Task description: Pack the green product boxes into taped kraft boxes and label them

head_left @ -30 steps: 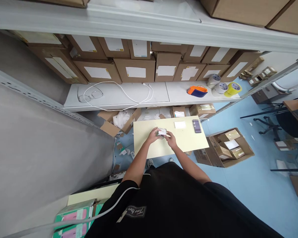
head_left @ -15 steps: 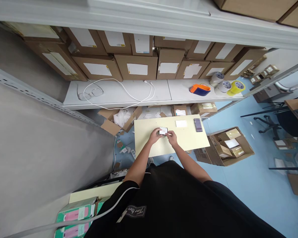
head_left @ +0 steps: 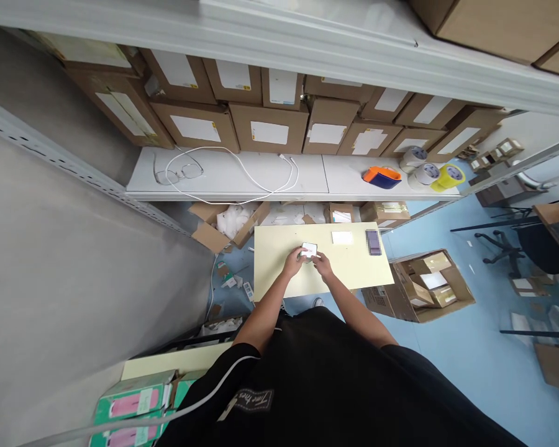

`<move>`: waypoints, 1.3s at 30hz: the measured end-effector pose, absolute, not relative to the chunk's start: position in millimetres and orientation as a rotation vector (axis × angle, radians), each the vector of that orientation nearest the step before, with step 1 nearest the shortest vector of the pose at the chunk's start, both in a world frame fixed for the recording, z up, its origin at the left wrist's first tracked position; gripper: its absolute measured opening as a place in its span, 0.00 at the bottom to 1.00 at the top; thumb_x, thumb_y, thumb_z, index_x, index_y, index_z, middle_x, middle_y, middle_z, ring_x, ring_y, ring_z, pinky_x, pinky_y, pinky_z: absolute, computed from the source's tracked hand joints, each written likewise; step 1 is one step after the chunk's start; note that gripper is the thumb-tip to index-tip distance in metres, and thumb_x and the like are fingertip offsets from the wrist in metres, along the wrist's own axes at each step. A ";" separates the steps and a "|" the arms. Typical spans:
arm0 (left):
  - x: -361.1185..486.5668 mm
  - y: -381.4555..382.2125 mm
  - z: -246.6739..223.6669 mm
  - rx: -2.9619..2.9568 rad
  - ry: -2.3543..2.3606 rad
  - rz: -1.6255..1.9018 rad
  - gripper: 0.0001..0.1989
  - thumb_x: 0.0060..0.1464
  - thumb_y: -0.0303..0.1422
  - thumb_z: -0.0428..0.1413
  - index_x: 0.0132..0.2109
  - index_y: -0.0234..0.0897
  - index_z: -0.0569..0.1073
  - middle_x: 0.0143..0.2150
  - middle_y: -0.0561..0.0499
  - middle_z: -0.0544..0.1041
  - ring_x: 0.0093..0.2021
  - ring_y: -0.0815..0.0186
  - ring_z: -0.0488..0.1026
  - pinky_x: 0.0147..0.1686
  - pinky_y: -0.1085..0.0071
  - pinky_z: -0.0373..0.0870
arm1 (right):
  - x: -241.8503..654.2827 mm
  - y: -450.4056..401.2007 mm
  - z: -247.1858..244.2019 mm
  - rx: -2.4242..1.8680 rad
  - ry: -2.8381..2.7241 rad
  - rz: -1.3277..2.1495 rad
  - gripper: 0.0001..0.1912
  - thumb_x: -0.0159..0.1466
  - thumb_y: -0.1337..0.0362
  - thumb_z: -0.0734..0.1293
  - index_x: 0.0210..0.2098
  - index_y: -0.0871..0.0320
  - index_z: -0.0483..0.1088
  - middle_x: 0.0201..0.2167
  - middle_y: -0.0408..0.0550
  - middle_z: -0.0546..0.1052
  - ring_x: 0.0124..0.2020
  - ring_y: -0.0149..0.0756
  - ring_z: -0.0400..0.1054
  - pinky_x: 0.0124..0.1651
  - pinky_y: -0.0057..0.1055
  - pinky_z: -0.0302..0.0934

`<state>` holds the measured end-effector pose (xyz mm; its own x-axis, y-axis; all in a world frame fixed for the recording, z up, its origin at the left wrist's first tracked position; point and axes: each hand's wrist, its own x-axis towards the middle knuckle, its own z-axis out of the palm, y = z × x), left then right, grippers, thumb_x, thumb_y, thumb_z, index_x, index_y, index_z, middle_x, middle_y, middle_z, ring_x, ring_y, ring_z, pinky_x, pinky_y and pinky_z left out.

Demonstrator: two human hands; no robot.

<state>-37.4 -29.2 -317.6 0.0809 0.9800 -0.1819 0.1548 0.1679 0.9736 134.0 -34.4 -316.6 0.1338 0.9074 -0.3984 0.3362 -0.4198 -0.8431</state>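
Observation:
Over the pale yellow table (head_left: 354, 270), a small white box-like item (head_left: 309, 249) with a dark edge is held between both hands. My left hand (head_left: 294, 261) grips its left side, with the fingers curled round the edge. On its lower right, my right hand (head_left: 322, 264) has its fingers closed against it. What exactly the item is, and its underside, I cannot make out. Further back on the table lie a flat white rectangle (head_left: 341, 238) and a dark, blurred rectangular thing (head_left: 373, 242).
A shelf (head_left: 312, 177) behind the table carries cardboard boxes (head_left: 269, 128), glasses (head_left: 179, 174), a white cable (head_left: 242, 162), an orange and blue item (head_left: 382, 177) and tape rolls (head_left: 448, 177). An open carton (head_left: 403, 301) stands right; another box (head_left: 209, 236) sits left.
The view has shifted slightly, so shelf and table appear a little lower and further right. Both hands stay on the white item, which is tilted slightly differently.

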 end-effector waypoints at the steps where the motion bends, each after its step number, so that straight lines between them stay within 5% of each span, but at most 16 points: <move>1: -37.4 -30.4 -318.5 1.208 1.336 0.951 0.21 0.58 0.31 0.59 0.59 0.41 0.77 0.58 0.44 0.79 0.56 0.56 0.76 0.58 0.58 0.73 | 131.4 -32.2 -315.5 -1.810 -1.098 1.368 0.32 0.57 0.44 0.69 0.52 0.59 0.72 0.33 0.46 0.80 0.31 0.37 0.71 0.40 0.35 0.68; 8: -91.5 -16.0 -317.9 1.123 1.590 1.048 0.21 0.62 0.33 0.56 0.61 0.37 0.76 0.54 0.45 0.82 0.51 0.56 0.79 0.56 0.60 0.74 | 61.6 10.9 -299.2 -1.589 -1.130 1.655 0.28 0.56 0.49 0.74 0.51 0.56 0.76 0.38 0.49 0.83 0.39 0.40 0.75 0.48 0.38 0.70; 17: -148.7 -0.4 -293.6 1.273 1.863 1.084 0.16 0.66 0.39 0.57 0.55 0.36 0.80 0.65 0.36 0.73 0.67 0.47 0.69 0.67 0.50 0.66 | -8.8 30.6 -285.1 -1.750 -1.460 1.546 0.35 0.60 0.53 0.73 0.65 0.55 0.69 0.61 0.56 0.77 0.61 0.49 0.72 0.64 0.45 0.65; 23: -129.9 -2.6 -271.9 1.468 2.007 1.209 0.19 0.66 0.41 0.55 0.57 0.38 0.79 0.73 0.37 0.64 0.75 0.43 0.56 0.73 0.43 0.53 | 76.5 50.5 -256.7 -1.564 -1.589 1.139 0.31 0.64 0.62 0.68 0.67 0.52 0.68 0.64 0.55 0.75 0.62 0.48 0.72 0.61 0.45 0.70; 31: -37.6 11.5 -208.5 1.621 1.829 1.283 0.21 0.68 0.39 0.51 0.64 0.42 0.74 0.70 0.41 0.68 0.71 0.50 0.65 0.70 0.47 0.62 | 282.4 143.0 -155.1 -1.550 -1.579 0.302 0.35 0.64 0.64 0.63 0.71 0.62 0.62 0.67 0.61 0.71 0.69 0.52 0.63 0.71 0.54 0.59; 39: 36.2 -4.5 -172.0 1.739 1.701 1.164 0.23 0.68 0.40 0.51 0.66 0.48 0.72 0.70 0.45 0.69 0.70 0.53 0.67 0.62 0.52 0.74 | 376.6 245.7 -106.0 -1.640 -1.917 0.258 0.37 0.63 0.69 0.61 0.72 0.65 0.60 0.65 0.61 0.72 0.68 0.52 0.61 0.73 0.50 0.54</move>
<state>36.2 -4.5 -172.0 -0.1117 0.9596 0.2584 0.5883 -0.1457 0.7954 376.6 245.7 -106.0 -0.0601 0.9487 0.3103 0.8332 0.2189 -0.5078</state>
